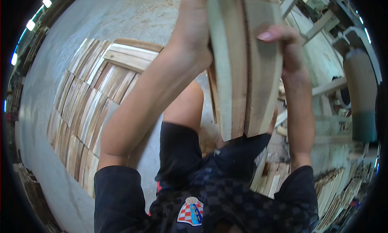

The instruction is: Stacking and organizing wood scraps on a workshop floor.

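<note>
Close to the camera, a bundle of wooden boards (232,69) is held up between my two hands, long sides running away from me. My left hand (195,27) presses against its left side; the fingers are partly out of the picture at the top. On the right side my right hand (286,43) grips the bundle, with the thumb laid across the face of a brown board (262,81). A narrow dark gap runs between the boards. The far ends of the boards are cut off by the picture's upper edge.
On the concrete floor (57,54) to the left, rows of short wooden boards (88,102) lie side by side, with a few boards (133,55) stacked on top. Machine framing and a ribbed cylinder (362,93) stand at right. More wood strips (339,190) are piled lower right.
</note>
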### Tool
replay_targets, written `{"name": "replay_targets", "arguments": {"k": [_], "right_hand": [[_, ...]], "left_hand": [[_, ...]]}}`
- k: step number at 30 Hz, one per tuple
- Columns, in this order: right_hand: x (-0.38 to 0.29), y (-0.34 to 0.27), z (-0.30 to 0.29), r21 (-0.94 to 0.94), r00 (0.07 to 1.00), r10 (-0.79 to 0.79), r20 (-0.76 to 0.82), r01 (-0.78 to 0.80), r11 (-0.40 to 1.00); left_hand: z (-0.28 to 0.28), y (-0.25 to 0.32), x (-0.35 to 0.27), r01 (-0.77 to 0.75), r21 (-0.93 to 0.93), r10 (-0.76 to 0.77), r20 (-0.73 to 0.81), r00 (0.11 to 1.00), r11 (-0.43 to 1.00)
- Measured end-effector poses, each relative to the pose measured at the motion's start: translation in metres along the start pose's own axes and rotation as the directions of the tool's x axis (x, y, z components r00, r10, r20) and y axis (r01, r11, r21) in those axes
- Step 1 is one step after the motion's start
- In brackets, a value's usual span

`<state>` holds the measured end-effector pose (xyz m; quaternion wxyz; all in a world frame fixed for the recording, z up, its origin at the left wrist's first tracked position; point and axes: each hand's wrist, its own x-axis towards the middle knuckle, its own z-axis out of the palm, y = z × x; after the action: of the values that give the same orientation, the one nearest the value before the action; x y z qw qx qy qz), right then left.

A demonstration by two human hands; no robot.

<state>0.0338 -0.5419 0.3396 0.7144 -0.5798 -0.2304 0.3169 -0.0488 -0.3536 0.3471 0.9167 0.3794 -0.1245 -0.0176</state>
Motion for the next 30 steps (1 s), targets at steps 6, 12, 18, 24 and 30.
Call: {"name": "replay_targets", "arguments": {"k": [6,12,18,24,30], "right_hand": [[-0.062,0.089,0.050,0.225,0.957,0.287,0.046,-0.290,0.930],[-0.119,0.152,0.072,0.438,0.902,0.429,0.051,-0.406,0.802],[-0.166,0.178,0.082,0.584,0.896,0.433,0.098,-0.404,0.704],[-0.191,0.197,0.078,0.638,0.887,0.459,-0.038,-0.333,0.695],[-0.206,0.211,0.072,0.641,0.857,0.507,-0.099,-0.334,0.691]], "left_hand": [[-0.001,-0.040,-0.095,0.186,0.137,-0.101,-0.476,0.874,0.973],[-0.017,-0.085,-0.147,0.397,0.144,-0.266,-0.536,0.801,0.906],[-0.006,-0.113,-0.185,0.429,0.076,-0.324,-0.542,0.775,0.900],[-0.014,-0.147,-0.213,0.500,0.046,-0.416,-0.492,0.765,0.865],[-0.011,-0.181,-0.238,0.441,0.087,-0.296,-0.624,0.723,0.893]]}}
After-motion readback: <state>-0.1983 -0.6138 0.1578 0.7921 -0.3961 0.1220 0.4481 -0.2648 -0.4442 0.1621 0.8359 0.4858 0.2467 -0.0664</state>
